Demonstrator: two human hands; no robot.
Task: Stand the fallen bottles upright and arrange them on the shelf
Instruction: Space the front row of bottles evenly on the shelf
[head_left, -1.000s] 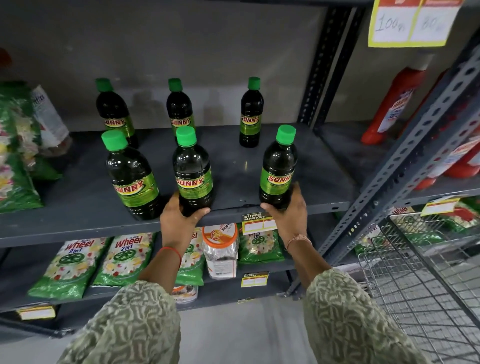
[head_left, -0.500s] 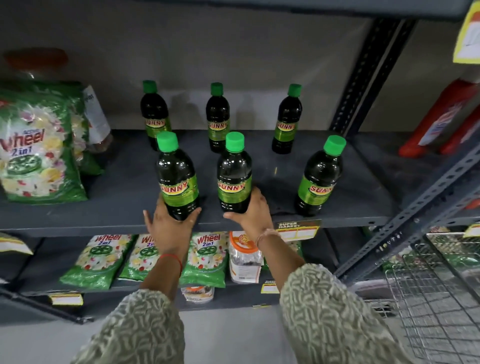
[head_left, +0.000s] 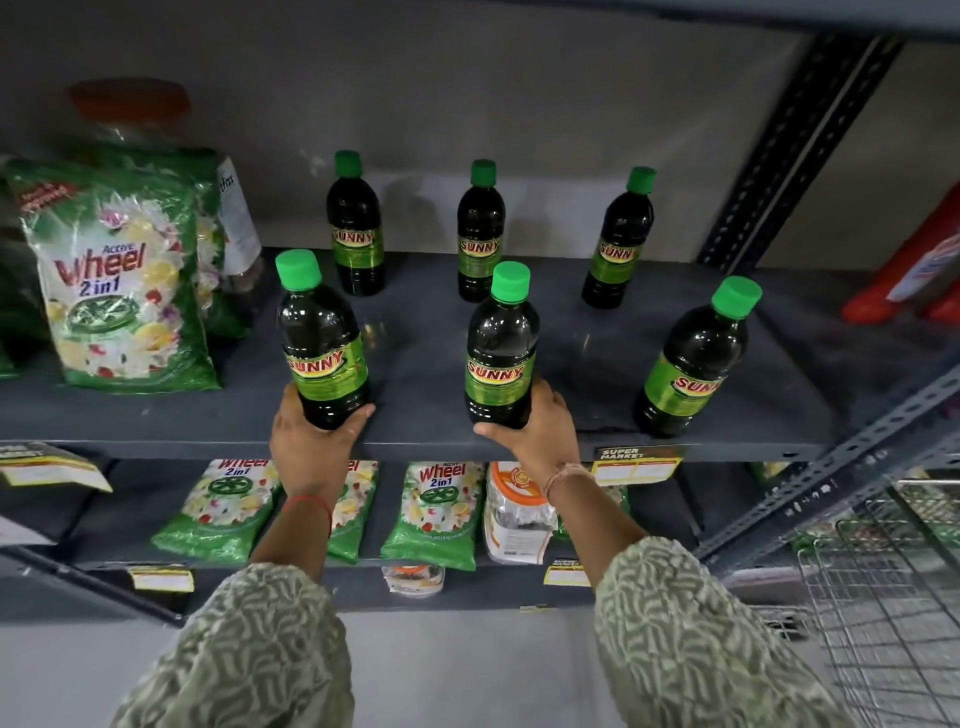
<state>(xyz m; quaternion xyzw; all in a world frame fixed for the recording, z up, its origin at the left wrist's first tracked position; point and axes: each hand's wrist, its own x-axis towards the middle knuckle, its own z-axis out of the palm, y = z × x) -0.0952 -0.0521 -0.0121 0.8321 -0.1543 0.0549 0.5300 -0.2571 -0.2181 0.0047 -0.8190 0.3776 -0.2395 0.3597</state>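
Several dark bottles with green caps and green "SUNNY" labels stand upright on the grey shelf (head_left: 415, 358), in a back row and a front row. My left hand (head_left: 311, 441) grips the base of the front left bottle (head_left: 319, 343) at the shelf's front edge. Around the base of the front middle bottle (head_left: 500, 353) is my right hand (head_left: 537, 434). The front right bottle (head_left: 696, 364) stands free. Behind them stand the back left bottle (head_left: 356, 228), the back middle bottle (head_left: 480, 236) and the back right bottle (head_left: 618, 244).
A green "Wheel" detergent bag (head_left: 119, 291) stands at the shelf's left. Red bottles (head_left: 909, 275) sit on the neighbouring shelf to the right. More green bags (head_left: 431, 514) and a jar (head_left: 517, 512) lie on the shelf below. A wire basket (head_left: 883, 597) is at lower right.
Each hand shifted one bottle to the left: my left from the front middle to the front left bottle, my right from the front right to the front middle. The front row now stands more widely spaced.
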